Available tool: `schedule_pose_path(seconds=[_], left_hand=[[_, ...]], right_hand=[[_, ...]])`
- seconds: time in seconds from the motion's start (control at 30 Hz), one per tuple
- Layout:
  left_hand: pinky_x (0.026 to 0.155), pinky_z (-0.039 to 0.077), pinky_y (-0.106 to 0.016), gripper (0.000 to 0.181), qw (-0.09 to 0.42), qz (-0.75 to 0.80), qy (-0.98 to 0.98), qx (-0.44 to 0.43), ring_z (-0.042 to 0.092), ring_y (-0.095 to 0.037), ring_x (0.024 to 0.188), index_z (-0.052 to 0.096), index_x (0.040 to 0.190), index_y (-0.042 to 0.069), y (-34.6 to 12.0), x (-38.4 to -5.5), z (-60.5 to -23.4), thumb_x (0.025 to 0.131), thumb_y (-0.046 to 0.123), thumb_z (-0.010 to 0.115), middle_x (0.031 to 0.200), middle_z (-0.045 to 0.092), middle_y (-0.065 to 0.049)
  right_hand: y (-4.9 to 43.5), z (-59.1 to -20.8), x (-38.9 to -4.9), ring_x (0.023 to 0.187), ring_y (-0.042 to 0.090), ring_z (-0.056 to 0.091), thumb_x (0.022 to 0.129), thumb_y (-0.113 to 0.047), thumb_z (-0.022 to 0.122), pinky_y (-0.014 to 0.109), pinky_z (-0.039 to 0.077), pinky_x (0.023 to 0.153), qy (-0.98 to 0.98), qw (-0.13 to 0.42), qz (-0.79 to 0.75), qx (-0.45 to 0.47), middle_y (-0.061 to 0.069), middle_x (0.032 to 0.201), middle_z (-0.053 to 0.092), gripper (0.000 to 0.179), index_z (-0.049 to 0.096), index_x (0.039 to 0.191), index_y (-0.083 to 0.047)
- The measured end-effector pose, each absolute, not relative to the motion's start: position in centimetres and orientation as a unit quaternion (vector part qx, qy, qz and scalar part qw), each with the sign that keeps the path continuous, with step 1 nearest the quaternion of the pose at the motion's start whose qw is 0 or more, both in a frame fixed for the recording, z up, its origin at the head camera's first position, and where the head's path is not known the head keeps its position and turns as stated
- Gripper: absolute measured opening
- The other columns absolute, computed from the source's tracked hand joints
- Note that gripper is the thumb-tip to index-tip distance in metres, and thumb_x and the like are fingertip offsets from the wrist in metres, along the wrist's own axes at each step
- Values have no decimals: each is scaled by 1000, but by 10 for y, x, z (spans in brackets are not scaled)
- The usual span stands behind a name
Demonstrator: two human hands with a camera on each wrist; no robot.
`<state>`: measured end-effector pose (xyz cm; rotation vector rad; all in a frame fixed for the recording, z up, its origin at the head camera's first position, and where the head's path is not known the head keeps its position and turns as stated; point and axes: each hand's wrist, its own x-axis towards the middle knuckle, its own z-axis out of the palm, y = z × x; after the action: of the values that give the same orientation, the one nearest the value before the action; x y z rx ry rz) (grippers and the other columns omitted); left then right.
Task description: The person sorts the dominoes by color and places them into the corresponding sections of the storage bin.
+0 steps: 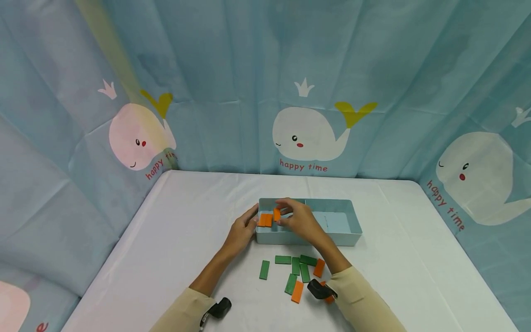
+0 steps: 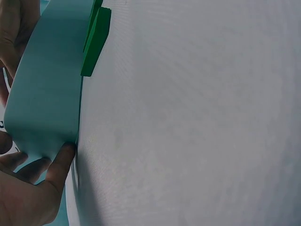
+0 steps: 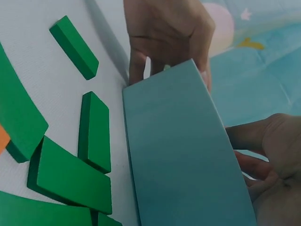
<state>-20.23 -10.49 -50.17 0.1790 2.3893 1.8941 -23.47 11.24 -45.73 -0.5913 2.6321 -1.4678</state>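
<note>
Orange block (image 1: 277, 214) in curled right hand (image 1: 299, 222)

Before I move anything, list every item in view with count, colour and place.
table: one, white, under the box
box: one, light blue, divided, on the table
loose orange blocks: three visible, orange, on the table, one partly hidden
boxed orange blocks: two visible, orange, left compartment
held orange block: one, orange, in the right hand
green blocks: six visible, green, in front of the box
curtain: count unclear, blue, around the table
whales: at least three, pale, printed on the curtain
wrist cameras: two, black, at the wrists
sleeves: two, beige, on the arms
hands: two, bare, left hand at the box's left end
</note>
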Motion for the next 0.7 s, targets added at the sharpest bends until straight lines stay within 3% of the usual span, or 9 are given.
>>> schedule_pose_path(seconds=[0.7], left_hand=[[115, 48, -58, 52, 38, 624, 777, 72, 40, -37, 154, 35, 167, 13, -106, -202, -503, 116, 19, 44, 172, 34, -10]], right_hand=[[104, -459, -241, 115, 33, 71, 89, 7, 81, 47, 63, 94, 882, 34, -427, -197, 18, 131, 71, 58, 63, 144, -3]])
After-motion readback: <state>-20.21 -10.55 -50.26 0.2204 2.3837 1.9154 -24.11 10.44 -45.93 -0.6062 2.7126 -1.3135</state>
